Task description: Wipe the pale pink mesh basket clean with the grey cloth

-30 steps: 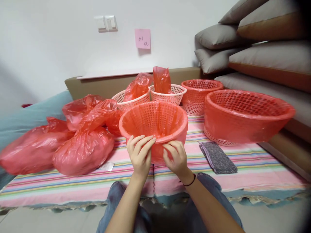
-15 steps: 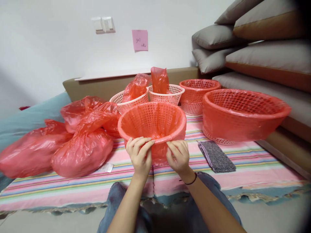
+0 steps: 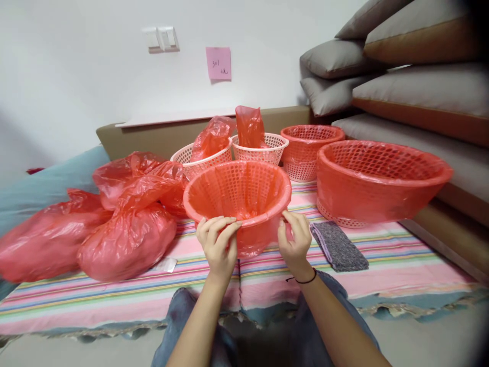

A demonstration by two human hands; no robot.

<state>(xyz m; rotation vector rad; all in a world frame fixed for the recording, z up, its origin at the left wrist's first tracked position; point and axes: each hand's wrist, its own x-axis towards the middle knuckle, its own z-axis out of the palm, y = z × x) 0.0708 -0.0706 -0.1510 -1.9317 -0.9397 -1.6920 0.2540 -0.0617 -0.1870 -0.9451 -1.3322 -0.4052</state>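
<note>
A plastic basket (image 3: 244, 189), lined with a red plastic bag (image 3: 255, 239), stands directly before me. The bag's edge is folded outward over the rim and hangs down the outside. My left hand (image 3: 218, 244) grips the front-left rim, its fingertips over the bag-covered edge. At the front right, my right hand (image 3: 296, 239) pinches the hanging bag just below the rim. To the right of that hand lies a folded dark grey cloth (image 3: 342, 247).
Several filled red bags (image 3: 130, 239) lie on the left. Behind are two pale pink baskets (image 3: 257, 153) with red bags in them. Two bag-lined baskets, one rear (image 3: 311, 148) and one large (image 3: 376, 188), stand right, near stacked cushions (image 3: 420, 97). A striped cloth (image 3: 126, 300) lies underneath.
My right hand has slid rightward along the basket's rim from the front to the front-right side. My left hand keeps its place on the rim.
</note>
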